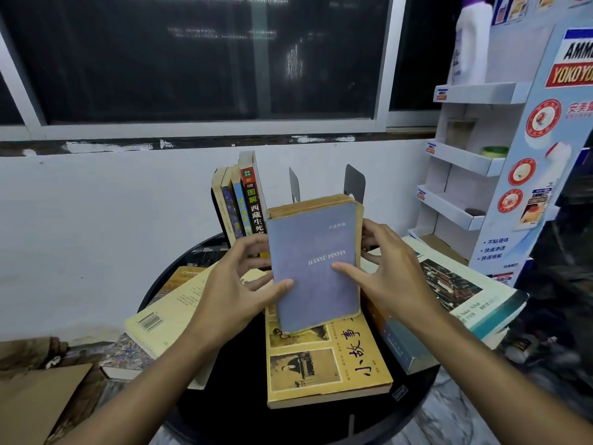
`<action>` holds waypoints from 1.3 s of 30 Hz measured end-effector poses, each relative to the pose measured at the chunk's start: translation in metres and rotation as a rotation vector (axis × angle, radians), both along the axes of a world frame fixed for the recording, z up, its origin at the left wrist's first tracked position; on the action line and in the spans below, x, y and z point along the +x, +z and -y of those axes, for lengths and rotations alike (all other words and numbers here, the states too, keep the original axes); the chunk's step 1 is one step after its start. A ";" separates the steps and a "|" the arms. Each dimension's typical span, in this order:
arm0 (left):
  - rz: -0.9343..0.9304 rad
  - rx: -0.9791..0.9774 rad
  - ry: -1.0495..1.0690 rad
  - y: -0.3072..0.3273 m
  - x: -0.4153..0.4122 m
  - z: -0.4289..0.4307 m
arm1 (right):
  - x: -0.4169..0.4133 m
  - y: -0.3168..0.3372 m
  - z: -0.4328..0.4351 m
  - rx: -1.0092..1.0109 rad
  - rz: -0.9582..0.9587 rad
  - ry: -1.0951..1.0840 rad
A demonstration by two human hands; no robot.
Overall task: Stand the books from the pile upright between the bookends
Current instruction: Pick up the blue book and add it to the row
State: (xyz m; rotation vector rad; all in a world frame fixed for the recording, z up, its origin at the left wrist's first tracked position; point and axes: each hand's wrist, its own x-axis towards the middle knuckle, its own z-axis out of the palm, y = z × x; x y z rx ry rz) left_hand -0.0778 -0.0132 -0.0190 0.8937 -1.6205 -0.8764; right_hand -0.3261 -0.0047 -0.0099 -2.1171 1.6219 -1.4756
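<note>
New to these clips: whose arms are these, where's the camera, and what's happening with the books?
No machine here: a person wears one camera on the head, looking down at their own arms. The left hand and right hand hold a blue Hanyu Pinyin book upright, thumbs on its cover. Behind, upright books stand beside grey bookends. Lying flat on the round black table: a yellow book, a cream barcoded book and a large photo-covered book.

1 head view — forward and down, close over the table (244, 396).
</note>
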 end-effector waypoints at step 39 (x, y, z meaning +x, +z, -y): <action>0.082 -0.280 -0.090 -0.003 -0.111 -0.042 | -0.008 0.061 -0.055 0.010 -0.170 -0.473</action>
